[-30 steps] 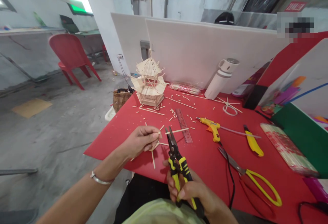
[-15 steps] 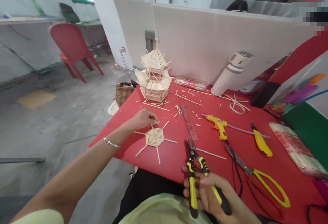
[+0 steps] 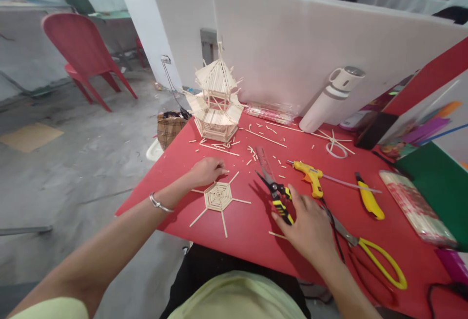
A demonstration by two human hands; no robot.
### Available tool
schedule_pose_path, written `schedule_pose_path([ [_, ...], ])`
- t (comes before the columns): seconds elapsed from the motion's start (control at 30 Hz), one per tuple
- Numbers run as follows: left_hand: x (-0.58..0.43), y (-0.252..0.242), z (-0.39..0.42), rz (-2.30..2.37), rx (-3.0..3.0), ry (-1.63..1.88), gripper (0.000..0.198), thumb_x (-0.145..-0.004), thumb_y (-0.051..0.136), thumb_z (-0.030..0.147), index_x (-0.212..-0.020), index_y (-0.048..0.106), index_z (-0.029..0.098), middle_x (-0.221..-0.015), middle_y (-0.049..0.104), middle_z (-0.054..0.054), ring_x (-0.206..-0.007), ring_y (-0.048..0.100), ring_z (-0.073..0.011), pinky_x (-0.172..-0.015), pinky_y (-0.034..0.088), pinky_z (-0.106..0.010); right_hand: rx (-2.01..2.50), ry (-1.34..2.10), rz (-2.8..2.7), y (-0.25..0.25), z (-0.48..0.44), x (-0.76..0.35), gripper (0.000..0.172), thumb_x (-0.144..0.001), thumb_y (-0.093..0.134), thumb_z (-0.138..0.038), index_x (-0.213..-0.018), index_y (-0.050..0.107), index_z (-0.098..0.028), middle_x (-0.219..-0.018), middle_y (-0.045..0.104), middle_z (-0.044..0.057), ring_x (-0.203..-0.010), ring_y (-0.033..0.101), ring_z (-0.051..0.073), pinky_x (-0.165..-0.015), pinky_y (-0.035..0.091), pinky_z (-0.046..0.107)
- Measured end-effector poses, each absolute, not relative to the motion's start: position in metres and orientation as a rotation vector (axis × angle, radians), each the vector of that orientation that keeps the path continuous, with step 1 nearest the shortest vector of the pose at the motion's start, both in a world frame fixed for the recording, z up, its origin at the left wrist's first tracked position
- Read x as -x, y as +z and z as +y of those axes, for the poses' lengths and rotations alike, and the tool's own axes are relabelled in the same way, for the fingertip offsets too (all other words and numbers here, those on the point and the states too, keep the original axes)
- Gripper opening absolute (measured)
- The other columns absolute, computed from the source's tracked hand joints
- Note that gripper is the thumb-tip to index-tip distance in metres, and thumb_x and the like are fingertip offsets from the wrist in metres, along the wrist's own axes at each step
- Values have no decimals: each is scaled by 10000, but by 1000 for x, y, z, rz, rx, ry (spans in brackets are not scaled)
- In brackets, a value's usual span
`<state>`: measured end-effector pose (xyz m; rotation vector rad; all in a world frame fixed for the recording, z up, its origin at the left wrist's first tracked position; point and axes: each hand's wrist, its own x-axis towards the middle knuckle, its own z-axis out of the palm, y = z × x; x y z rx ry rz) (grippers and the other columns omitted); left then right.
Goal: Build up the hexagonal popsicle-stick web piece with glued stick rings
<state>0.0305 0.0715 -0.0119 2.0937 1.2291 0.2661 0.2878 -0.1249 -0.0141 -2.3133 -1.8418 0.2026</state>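
My left hand [image 3: 207, 171] is closed in a pinch just above the wooden-stick web [image 3: 218, 196], a hexagon of thin sticks with spokes reaching outward. A short stick [image 3: 225, 171] shows at its fingertips. My right hand [image 3: 310, 221] grips black-and-yellow pliers [image 3: 281, 209] by the handles, palm down over the table. Their pointed jaws aim up and left, over the lower end of a clear ruler [image 3: 263, 159]. Part of the handles is hidden beneath the hand. A loose stick [image 3: 277, 235] lies by my right thumb.
A stick pagoda [image 3: 218, 109] stands at the back left of the red table [image 3: 161, 182], with stick offcuts around it. On the right are a yellow glue gun [image 3: 310, 178], a utility knife [image 3: 370, 201], scissors [image 3: 383, 260], stick packs [image 3: 417, 207] and a white flask [image 3: 331, 100].
My right hand has turned palm down and moved up with the pliers, from the table's front edge toward the ruler. My left hand stays almost in place. The camera view has shifted slightly.
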Motion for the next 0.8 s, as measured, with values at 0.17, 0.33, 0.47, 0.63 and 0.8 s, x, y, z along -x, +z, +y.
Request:
schedule_pose_path([
  [0.17, -33, -18, 73, 1141, -2050, 285, 181, -826, 546, 298, -698, 583, 176, -649, 634, -4, -630, 564, -144, -600, 376, -242, 2321, -193, -1923, -49, -93, -308, 746, -859, 559, -648, -1415, 467, -161, -1110, 628, 154, -1041, 578, 317, -814, 408, 397],
  [0.33, -30, -16, 76, 1111, -2084, 165, 174, -798, 576, 295, -725, 647, 155, -654, 639, -8, -599, 530, -130, -589, 378, -242, 2152, -258, -2002, -43, -88, -314, 703, -829, 596, -656, -1363, 516, -206, -1186, 598, 149, -1095, 550, 326, -898, 398, 439],
  [0.47, -27, -12, 79, 1124, -2140, 61, 171, -787, 552, 266, -720, 659, 150, -700, 657, -25, -620, 537, -133, -593, 376, -246, 2001, -157, -2054, -24, -118, -308, 540, -826, 634, -618, -1236, 606, -267, -1225, 591, 120, -1105, 569, 312, -906, 428, 441],
  [0.63, -24, -15, 86, 1096, -2138, -48, 151, -726, 558, 227, -732, 686, 148, -809, 694, -35, -664, 568, -132, -606, 382, -239, 1796, 414, -2298, -32, -166, -298, 142, -950, 549, -413, -977, 641, -308, -925, 645, -7, -787, 656, 142, -611, 452, 245],
  [0.8, -26, -18, 92, 1072, -2068, -105, 158, -684, 548, 222, -709, 687, 150, -705, 670, -12, -633, 567, -131, -568, 371, -229, 1795, 236, -2225, -48, -155, -279, 344, -1035, 366, -388, -838, 615, -254, -815, 605, 7, -715, 613, 138, -606, 398, 261],
])
